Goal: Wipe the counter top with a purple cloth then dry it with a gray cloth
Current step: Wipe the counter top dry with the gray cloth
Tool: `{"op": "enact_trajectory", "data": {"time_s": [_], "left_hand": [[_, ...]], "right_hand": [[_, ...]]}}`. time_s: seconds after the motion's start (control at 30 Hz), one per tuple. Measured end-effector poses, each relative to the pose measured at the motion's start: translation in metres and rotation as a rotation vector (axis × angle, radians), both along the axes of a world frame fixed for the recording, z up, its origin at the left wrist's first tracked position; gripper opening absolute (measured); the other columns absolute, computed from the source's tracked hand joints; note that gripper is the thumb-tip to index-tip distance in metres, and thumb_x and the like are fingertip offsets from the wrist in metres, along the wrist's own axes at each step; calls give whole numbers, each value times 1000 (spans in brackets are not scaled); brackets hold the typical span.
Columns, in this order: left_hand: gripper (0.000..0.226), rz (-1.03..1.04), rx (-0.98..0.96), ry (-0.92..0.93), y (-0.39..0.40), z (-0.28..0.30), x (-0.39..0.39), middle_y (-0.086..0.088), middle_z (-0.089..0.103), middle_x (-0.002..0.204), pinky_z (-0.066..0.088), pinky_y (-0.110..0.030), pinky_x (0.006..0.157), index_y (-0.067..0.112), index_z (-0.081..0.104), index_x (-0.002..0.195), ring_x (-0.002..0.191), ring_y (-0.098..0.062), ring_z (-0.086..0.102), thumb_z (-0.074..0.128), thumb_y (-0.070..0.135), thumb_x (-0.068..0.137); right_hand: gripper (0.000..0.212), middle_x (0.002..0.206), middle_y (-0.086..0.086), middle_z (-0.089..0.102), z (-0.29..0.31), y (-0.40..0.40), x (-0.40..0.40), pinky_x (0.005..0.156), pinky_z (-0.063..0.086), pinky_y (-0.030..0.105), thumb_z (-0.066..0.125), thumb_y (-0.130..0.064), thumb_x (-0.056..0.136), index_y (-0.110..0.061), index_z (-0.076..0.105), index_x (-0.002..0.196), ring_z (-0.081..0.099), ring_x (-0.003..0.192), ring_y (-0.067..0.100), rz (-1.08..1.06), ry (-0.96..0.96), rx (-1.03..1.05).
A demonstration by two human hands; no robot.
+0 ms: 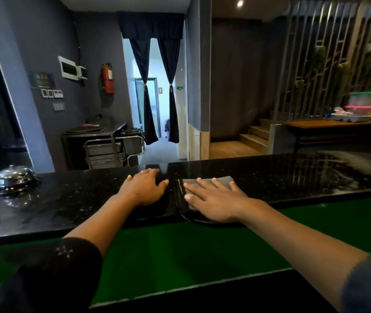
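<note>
The black speckled counter top (292, 177) runs across the view and looks glossy and streaked at its right end. A gray cloth (221, 180) lies flat on it near the middle. My right hand (213, 197) presses flat on that cloth, fingers spread, covering most of it. My left hand (145, 187) rests palm down on the counter just left of a seam (168, 188) in the top, holding nothing. No purple cloth is in view.
A silver call bell (14, 178) stands on the counter at the far left, with a clear glass object at the left edge. A green surface (180, 245) lies below the counter's near edge. A metal trolley (112, 150) stands beyond the counter.
</note>
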State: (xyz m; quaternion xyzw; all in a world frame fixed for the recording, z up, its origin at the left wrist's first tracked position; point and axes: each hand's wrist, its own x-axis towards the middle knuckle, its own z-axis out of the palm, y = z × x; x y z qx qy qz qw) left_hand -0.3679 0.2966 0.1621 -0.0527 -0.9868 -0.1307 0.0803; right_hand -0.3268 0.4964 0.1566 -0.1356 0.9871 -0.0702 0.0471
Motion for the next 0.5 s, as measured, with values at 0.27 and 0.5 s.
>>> {"op": "enact_trajectory", "data": {"time_s": [0.27,0.5], "left_hand": [[60,86,-78,-130,-3,-15,-14,-3,7,160,1,-45,118,26,14,152,147,-19,4,20,52,98],[61,77,-126,-159,-6,-10,-12,-1,6,160,3,-40,118,27,13,151,147,-16,6,20,55,97]], "right_hand": [[58,161,-7,-10,6,-9,-68,111,-10,64,7,-65,94,-48,1,149,-10,147,30,12,-23,39],[64,162,-1,-3,6,-37,-141,109,-8,69,8,-69,92,-44,7,151,-5,147,35,80,-7,35]]}}
